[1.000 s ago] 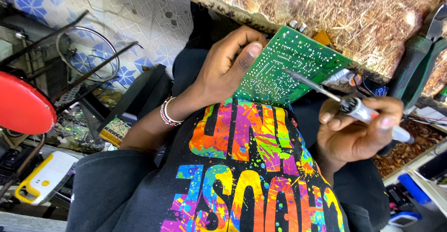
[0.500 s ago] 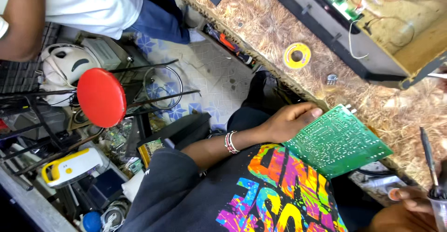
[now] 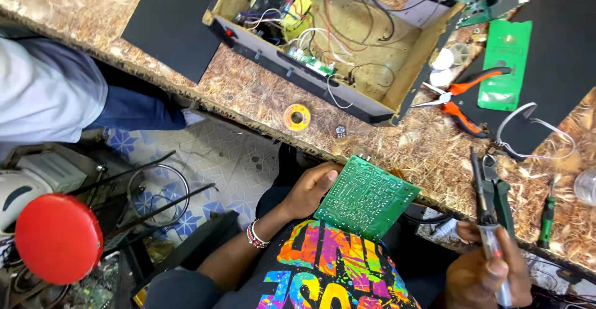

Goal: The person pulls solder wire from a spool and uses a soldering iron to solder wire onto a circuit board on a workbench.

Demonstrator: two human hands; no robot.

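Two hands work at the near edge of the workbench (image 3: 261, 98), and the items are listed from left to right. Left hand (image 3: 309, 192): it grasps the green circuit board (image 3: 366, 205) by its left edge, thumb on the solder face and fingers curled behind. The board is judged light, stiff and thin; its solder points and traces are likely fragile, so an edge hold such as this one suits it better than pressure on the face. The board is tilted, its far corner close to the bench edge and its lower edge over the person's multicoloured shirt (image 3: 335, 272). Right hand (image 3: 487, 275): it is clenched round the handle of a soldering iron (image 3: 487, 222), whose dark tip points away from the body, up over the bench. The iron stands to the right of the board and apart from it, with no contact. Green-handled pliers (image 3: 500, 194) lie on the bench just beside the iron's shaft.
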